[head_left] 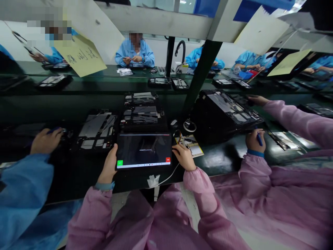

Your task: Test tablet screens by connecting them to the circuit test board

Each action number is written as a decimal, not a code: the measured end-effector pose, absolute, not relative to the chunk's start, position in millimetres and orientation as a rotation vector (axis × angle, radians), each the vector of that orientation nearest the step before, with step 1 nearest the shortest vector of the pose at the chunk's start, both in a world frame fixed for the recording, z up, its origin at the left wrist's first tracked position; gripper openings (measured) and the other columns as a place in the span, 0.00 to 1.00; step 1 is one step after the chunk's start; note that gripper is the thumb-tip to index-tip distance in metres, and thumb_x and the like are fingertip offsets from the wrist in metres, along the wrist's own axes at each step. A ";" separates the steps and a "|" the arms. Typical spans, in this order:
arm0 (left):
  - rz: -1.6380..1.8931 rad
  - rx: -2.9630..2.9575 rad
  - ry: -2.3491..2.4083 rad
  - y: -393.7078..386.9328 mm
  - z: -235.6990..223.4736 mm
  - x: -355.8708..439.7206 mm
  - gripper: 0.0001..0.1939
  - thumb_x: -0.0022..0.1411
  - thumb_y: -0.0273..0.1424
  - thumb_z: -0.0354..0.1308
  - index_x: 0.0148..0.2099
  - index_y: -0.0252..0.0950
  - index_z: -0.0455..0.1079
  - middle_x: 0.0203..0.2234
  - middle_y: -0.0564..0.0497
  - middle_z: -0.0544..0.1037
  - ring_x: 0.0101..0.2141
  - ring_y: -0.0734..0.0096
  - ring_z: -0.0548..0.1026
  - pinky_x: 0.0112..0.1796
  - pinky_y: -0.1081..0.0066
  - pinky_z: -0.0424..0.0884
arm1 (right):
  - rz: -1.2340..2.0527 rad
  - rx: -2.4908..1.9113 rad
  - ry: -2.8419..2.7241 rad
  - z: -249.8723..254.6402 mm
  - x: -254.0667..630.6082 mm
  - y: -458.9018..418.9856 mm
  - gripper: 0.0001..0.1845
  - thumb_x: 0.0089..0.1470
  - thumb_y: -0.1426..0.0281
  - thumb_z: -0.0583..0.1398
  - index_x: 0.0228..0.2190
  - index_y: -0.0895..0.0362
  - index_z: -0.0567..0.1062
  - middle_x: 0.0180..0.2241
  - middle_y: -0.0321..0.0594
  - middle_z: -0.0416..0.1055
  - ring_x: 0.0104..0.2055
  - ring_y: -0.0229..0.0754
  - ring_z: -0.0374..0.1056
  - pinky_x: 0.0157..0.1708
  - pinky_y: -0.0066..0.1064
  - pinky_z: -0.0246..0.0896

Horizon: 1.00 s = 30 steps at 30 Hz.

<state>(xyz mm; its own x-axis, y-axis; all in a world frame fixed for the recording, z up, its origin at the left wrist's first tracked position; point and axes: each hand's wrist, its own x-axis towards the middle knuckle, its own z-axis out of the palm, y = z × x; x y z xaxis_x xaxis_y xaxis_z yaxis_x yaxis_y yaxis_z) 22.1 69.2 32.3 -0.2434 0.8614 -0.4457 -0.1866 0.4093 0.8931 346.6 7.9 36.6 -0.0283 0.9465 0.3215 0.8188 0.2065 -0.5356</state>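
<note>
Pink sleeves (88, 222), both hands (109, 165) (184, 157) touching glossy tablet (143, 151)

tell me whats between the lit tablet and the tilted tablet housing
In the head view, a printed card with a thin cable looped over it, and the right hand beside it.

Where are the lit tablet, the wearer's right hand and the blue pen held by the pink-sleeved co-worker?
Lit tablet (143, 151): head view, on its screen.
Right hand (184, 157): head view, on the back of the hand.
Blue pen (259, 140): head view, on its barrel.
</note>
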 end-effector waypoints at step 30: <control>1.264 0.676 1.343 69.1 29.6 21.0 0.27 0.56 0.50 0.60 0.48 0.34 0.73 0.56 0.39 0.71 0.58 0.57 0.66 0.58 0.62 0.59 | 0.027 -1.235 -2.170 60.3 153.0 -17.5 0.21 0.56 0.65 0.60 0.52 0.52 0.71 0.63 0.49 0.54 0.66 0.60 0.45 0.60 0.61 0.47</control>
